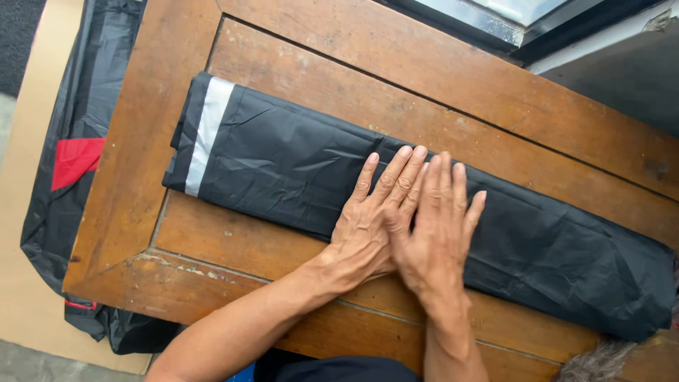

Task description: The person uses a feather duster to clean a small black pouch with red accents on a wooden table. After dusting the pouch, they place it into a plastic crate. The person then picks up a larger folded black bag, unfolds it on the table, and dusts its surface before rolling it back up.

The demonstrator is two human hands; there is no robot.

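A long folded black garment (276, 166) of thin shiny fabric lies across the wooden table (396, 56), with a silver-grey reflective band (207, 134) near its left end. Both my hands press flat on its middle. My left hand (371, 219) lies palm down with fingers stretched out. My right hand (437, 226) lies beside it, partly overlapping the left one, fingers also flat on the fabric. Neither hand grips anything.
A second black garment (78, 177) with a red patch (74, 161) hangs off the table's left edge over a tan floor. A dark framed window or panel (509, 21) runs along the far right. The table's near edge is at my body.
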